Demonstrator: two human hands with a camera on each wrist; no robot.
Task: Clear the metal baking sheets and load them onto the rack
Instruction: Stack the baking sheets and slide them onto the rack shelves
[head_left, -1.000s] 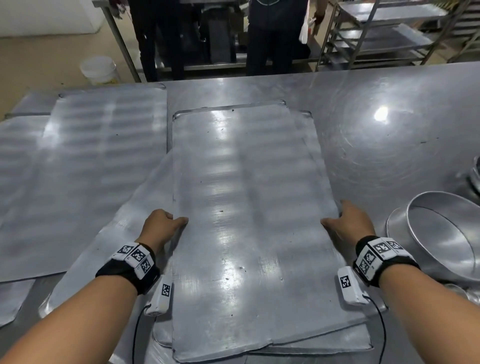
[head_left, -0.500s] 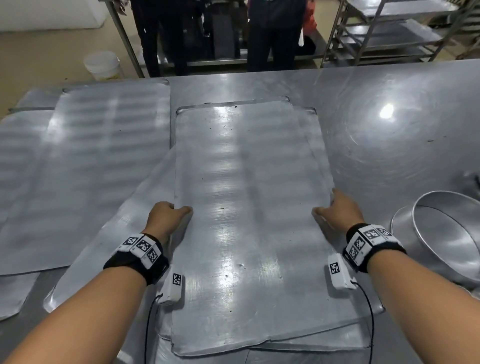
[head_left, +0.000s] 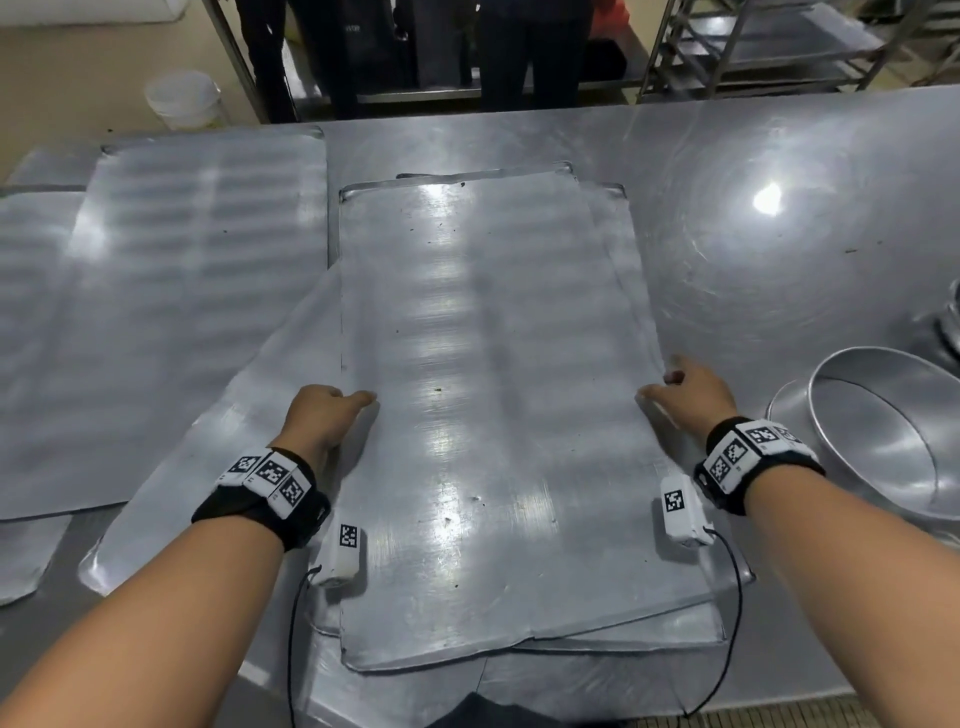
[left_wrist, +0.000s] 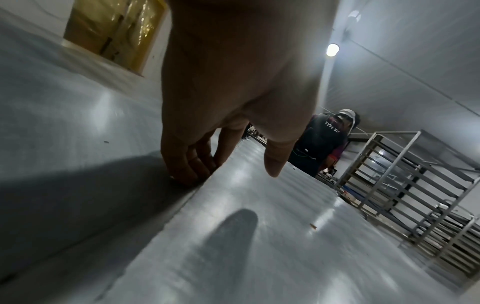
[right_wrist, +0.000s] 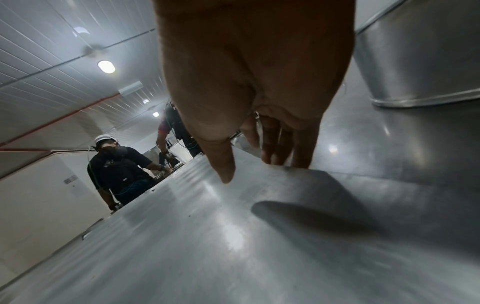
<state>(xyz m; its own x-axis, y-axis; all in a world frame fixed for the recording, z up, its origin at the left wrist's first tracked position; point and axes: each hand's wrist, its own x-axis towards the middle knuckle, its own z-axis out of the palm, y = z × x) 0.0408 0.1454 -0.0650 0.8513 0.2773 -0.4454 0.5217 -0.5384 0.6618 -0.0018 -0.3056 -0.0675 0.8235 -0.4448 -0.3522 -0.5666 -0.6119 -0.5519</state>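
A stack of flat metal baking sheets lies in front of me on the steel table (head_left: 779, 208). Its top sheet (head_left: 483, 415) sits slightly askew. My left hand (head_left: 324, 415) holds that sheet's left long edge, thumb over the top and fingers (left_wrist: 192, 168) curled down beside the edge. On the right long edge my right hand (head_left: 685, 397) has its thumb on the top sheet (right_wrist: 207, 236) and its fingers (right_wrist: 283, 152) over the rim. The rack (head_left: 769, 47) stands beyond the table at the far right.
More baking sheets (head_left: 182, 286) cover the table's left side, one slanting under the stack. A round metal pan (head_left: 893, 431) sits close to my right wrist. People (head_left: 530, 47) stand behind the table, and a white bucket (head_left: 182, 98) is on the floor at far left.
Both hands have slid a little farther along the top sheet's long edges. The sheet still lies on the stack.
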